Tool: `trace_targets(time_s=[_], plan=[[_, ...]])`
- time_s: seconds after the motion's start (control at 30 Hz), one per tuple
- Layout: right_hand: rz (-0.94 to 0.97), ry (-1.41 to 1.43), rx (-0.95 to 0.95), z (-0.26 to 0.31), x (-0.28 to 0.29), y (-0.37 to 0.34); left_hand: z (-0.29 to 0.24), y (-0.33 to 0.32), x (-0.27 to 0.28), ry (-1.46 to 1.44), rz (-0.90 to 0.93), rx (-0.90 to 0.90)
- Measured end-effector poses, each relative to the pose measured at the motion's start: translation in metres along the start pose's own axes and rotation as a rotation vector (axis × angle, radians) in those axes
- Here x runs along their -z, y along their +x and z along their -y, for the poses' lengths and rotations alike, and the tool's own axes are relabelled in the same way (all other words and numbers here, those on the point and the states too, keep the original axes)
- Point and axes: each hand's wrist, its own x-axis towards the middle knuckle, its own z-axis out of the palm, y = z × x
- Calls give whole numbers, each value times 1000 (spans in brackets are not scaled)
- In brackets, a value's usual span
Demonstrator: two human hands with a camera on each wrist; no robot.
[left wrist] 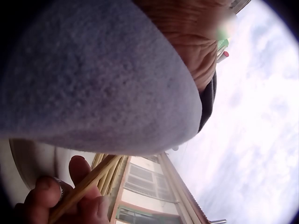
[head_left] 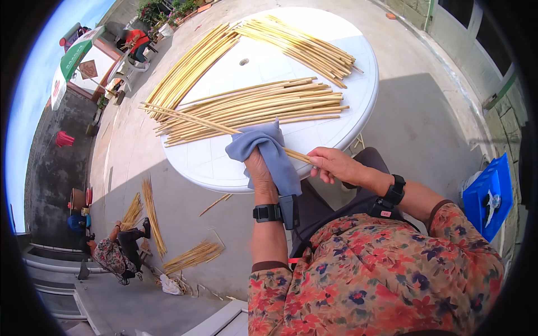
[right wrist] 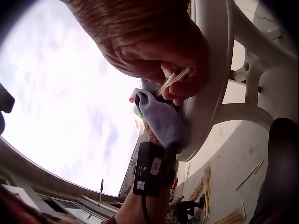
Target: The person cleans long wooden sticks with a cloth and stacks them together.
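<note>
A: Finish on the held sticks [head_left: 297,155]?
B: Woody, reed-like; smooth, slight sheen.
A: Cloth [head_left: 274,145]?
B: Soft fabric, matt, fuzzy nap close up.
A: Table [head_left: 213,157]?
B: Plastic by look, smooth, low gloss.
A: Rest?
B: Ring [left wrist: 59,187]: shiny metal. Blue tub [head_left: 500,179]: smooth plastic. Wrist box [right wrist: 144,161]: matt plastic. Ground [head_left: 409,112]: matt, concrete-like. Shirt [head_left: 381,274]: matt fabric.

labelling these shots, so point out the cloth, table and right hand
Cloth [head_left: 270,143]: head view, its folded middle.
Table [head_left: 235,77]: head view, bare top.
Right hand [head_left: 339,164]: head view, back of the hand.
</note>
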Motion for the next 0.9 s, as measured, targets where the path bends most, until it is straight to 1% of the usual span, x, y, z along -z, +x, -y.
trace_targets(time_s=[0.03, 0.07, 0.1, 0.17, 0.23, 0.3, 0.37, 0.43, 0.47, 0.53, 0.57, 0.6, 0.63, 0.67, 0.73, 0.77, 0.8, 0.83, 0.87, 0.9], plan=[[7, -8, 15, 3, 1, 1, 0, -1, 1, -71, -30, 52], [14, -81, 2, 6, 2, 3, 2, -1, 0, -141, -62, 106], [20, -154, -9, 9, 1, 4, 1, -2, 0, -139, -62, 89], [3, -153, 18, 16, -1, 5, 0, -3, 0, 21, -10, -7], [11, -262, -34, 21, 1, 4, 4, 1, 5, 26, -15, -16], [27, -276, -14, 22, 1, 7, 6, 1, 5, -133, -39, 127], [41, -284, 2, 24, -2, 10, 3, -5, 2, -113, -33, 125], [18, -360, 69, 24, -4, 12, 1, -14, -9, -91, -28, 135], [16, -354, 61, 19, -6, 17, 2, -17, -17, -87, -65, 139], [-146, -556, 420, 3, -11, 30, 5, -18, -24, -78, -103, 155], [-152, -548, 407, -1, -11, 31, 7, -17, -25, -58, -87, 118], [-166, -549, 507, -4, -10, 31, 7, -18, -29, -40, -67, 80], [-179, -554, 608, -4, -8, 30, 6, -19, -31, -40, -64, 93], [-186, -554, 598, -4, -4, 24, 4, -19, -33, 6, -68, 30], [-47, -547, 264, 10, 1, 3, -8, -15, -34, 122, -85, -82], [-53, -546, 253, 12, 7, -7, -13, -7, -28, -6, -70, -58], [-17, -626, 239, 10, 15, -21, -15, 4, -17, -26, -102, -41], [18, -708, 225, 5, 25, -34, -12, 18, 4, 33, -169, -79], [15, -740, 196, -6, 34, -47, -22, 22, 10, -68, -210, -12], [11, -772, 167, -19, 45, -62, -34, 20, 11, -60, -248, 26]])
